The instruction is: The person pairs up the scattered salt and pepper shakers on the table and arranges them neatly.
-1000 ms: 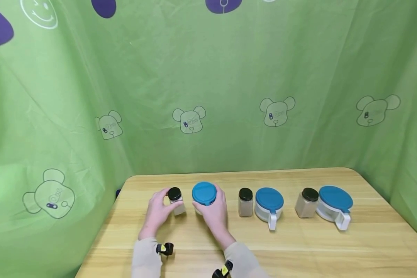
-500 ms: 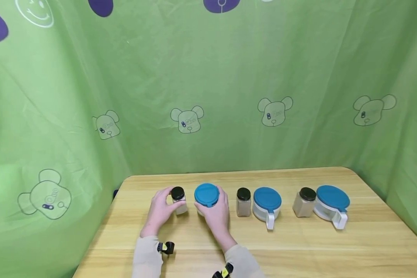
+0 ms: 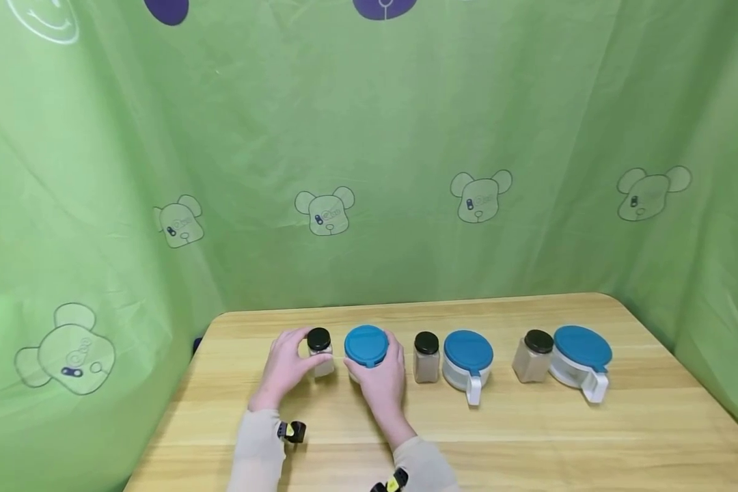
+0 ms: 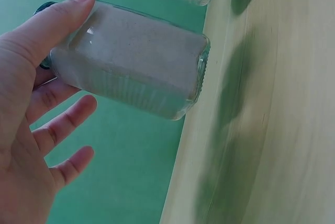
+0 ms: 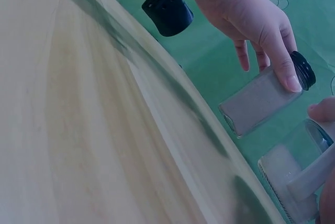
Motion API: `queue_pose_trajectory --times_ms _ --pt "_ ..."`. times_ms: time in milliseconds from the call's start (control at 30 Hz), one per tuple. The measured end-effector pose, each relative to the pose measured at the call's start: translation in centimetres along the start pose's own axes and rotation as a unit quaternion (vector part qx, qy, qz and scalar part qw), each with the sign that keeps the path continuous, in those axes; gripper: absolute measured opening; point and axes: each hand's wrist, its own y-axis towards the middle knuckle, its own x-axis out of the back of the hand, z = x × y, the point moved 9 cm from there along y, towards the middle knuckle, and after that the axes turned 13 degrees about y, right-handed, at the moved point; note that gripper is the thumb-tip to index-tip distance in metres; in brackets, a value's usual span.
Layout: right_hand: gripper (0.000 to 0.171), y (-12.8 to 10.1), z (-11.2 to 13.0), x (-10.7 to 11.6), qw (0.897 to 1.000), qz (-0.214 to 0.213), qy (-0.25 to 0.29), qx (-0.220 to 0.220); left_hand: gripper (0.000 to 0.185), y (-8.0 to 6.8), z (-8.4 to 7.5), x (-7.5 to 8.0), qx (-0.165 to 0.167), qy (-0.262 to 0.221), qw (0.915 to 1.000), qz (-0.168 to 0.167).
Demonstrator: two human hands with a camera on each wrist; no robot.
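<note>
My left hand point(image 3: 285, 365) pinches a square glass seasoning jar point(image 4: 131, 59) near its black screw lid point(image 3: 318, 339), between thumb and forefinger. The other fingers stand away from the glass. Pale greyish matter fills much of this jar. Beside it, my right hand point(image 3: 383, 383) grips a round glass seasoning pot point(image 5: 288, 174) with a blue lid point(image 3: 366, 346); its contents are whitish. A white handle point(image 5: 314, 174) shows by the fingers in the right wrist view. Both vessels stay roughly upright, and their shadows lie apart from their bases, so they appear slightly above the wooden table point(image 3: 516, 437).
To the right stand two similar pairs: a black-lidded jar point(image 3: 426, 365) beside a blue-lidded pot point(image 3: 468, 350), then another black-lidded jar point(image 3: 531, 363) close to a second blue-lidded pot point(image 3: 583, 346). Pot handles point toward the front. A green curtain point(image 3: 406, 260) hangs behind the table.
Both hands have shifted a little to the right with the jar and pot, nearer the standing pairs. The grips look the same. The head view has turned slightly.
</note>
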Motion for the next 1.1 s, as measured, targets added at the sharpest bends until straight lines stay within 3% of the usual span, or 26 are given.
queue_pose_trajectory --times_ms 467,1100 --pt "0.098 -0.6 0.0 -0.1 1.0 -0.019 0.003 0.009 0.065 0.2 0.1 -0.2 -0.012 -0.039 0.9991 0.01" --pt "0.098 -1.4 -0.3 -0.7 1.0 -0.011 -0.003 0.006 0.056 0.1 0.5 -1.9 -0.002 -0.097 0.992 0.08"
